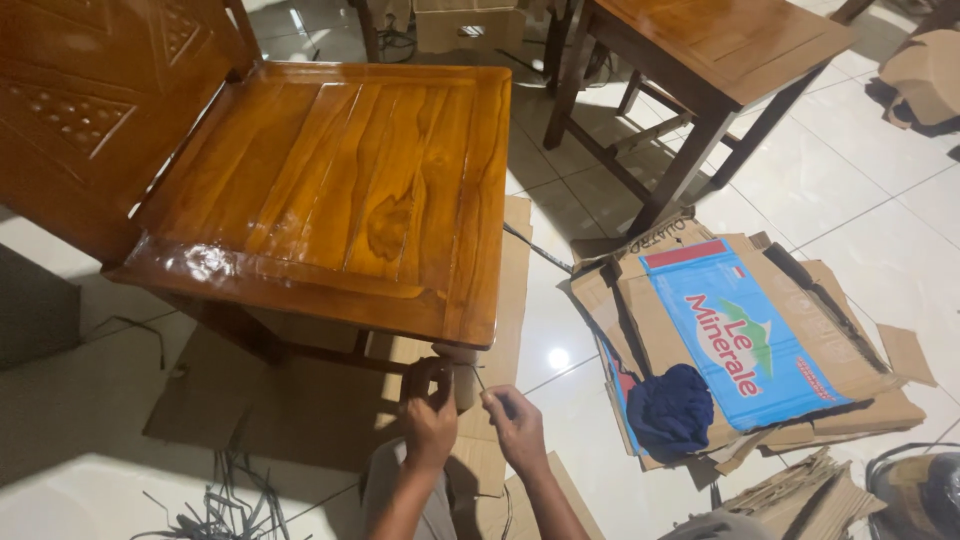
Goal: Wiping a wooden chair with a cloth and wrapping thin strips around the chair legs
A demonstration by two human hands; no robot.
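- The chair stands just above your hands, a glossy, orange-brown wooden one with a square seat made of several planks inside a frame; light glints off the varnish along the seat's near edge.
- Its carved back rises up and to the left of your hands, with panel patterns cut into it.
- The front chair leg comes down from the seat corner right between your hands; it is darker and in shade.
- Your left hand is curled shut around the lower part of that leg, fingers wrapped over it, forearm coming up from the bottom edge.
- Your right hand sits just right of the leg, fingers pinched on a thin strip that runs up toward the leg; whether it is a strap or a cord is hard to tell.
- Under your hands lies flat cardboard on the white tiled floor.
- To the right of your right hand a stack of flattened boxes carries a blue printed panel, with a dark blue cloth bunched on its near corner.
- Down to the left of your left hand, loose grey straps lie tangled on the floor.
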